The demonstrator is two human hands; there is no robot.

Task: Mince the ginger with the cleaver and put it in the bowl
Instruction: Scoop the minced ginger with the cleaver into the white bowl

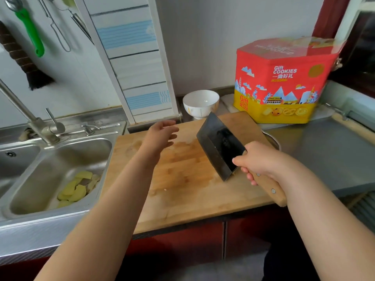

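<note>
The cleaver [220, 146] is gripped by its wooden handle in the right hand [257, 161], blade tilted over the cutting board [182, 179]. The left hand [160, 136] is held spread, holding nothing. The bowl [200, 103] stands beyond the blade (contents hidden).

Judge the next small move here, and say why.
Probably the left hand reaches on to the white bowl: it hovers open over the cutting board's far edge, while the right hand grips the cleaver. No ginger pile shows on the board.
</note>
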